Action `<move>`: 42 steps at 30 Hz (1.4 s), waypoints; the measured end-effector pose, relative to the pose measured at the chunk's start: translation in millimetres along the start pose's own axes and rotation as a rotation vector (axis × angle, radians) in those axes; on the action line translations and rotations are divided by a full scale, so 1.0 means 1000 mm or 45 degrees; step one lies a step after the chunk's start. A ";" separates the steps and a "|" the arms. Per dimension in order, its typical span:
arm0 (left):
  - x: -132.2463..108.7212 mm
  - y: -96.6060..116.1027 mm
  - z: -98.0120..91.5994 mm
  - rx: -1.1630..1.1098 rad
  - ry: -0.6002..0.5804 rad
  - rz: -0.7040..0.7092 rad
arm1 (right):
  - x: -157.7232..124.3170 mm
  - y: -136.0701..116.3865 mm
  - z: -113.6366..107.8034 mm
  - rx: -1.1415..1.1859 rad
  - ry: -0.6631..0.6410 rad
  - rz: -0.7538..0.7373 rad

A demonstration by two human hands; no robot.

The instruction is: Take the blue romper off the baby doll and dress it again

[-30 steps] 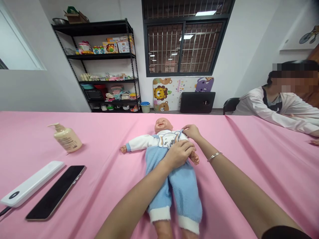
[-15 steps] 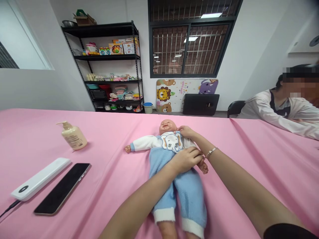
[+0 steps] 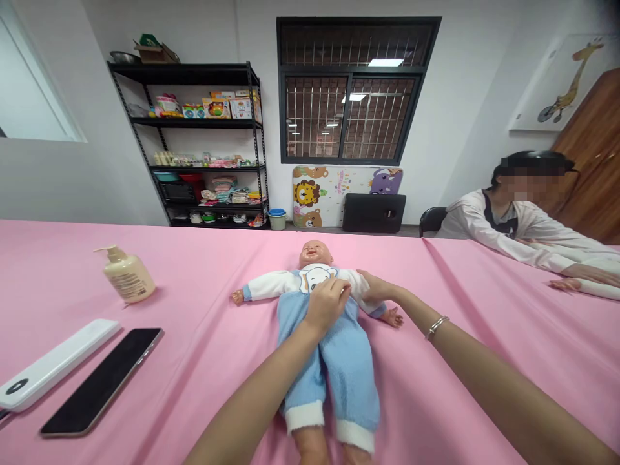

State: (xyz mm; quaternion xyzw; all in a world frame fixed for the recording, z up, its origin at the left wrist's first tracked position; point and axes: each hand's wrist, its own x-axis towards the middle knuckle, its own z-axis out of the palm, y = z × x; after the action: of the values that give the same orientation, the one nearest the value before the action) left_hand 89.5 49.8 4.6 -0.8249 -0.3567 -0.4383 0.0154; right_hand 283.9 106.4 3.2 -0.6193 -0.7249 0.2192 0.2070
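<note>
A baby doll (image 3: 316, 254) lies on its back, its feet toward me. It wears a romper (image 3: 351, 365) with blue trousers, white sleeves and an elephant face on the chest. Above the chest is my left hand (image 3: 328, 303), its fingers bent and pressed together; it covers part of the elephant, and what the fingertips pinch, if anything, is hidden. My right hand (image 3: 376, 288) is closed around the doll's sleeve at the arm on the right side, with the doll's small hand (image 3: 392, 317) sticking out below. The doll's other arm is stretched out to the left.
On the pink-covered table (image 3: 194, 271), a pump bottle (image 3: 128, 278), a white device (image 3: 61, 361) with a cable and a smartphone (image 3: 104, 381) lie to the left. A person (image 3: 513, 213) sits at the right, arms on the table. Shelves (image 3: 203, 123) stand behind.
My right hand has moved from beside the doll's neck down to its sleeve. My left hand has left the doll's forearm for the chest. The view has turned slightly right.
</note>
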 end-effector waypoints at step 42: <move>0.058 -0.161 -0.036 0.286 -0.649 -0.652 | -0.043 0.012 0.091 -0.571 0.775 -0.156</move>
State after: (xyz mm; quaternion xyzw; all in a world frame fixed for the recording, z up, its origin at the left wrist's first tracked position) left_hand -12.1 190.6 23.0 -0.7848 -0.5896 -0.1667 -0.0937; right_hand 247.9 60.3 -79.4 -0.6416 -0.6959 -0.1516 0.2849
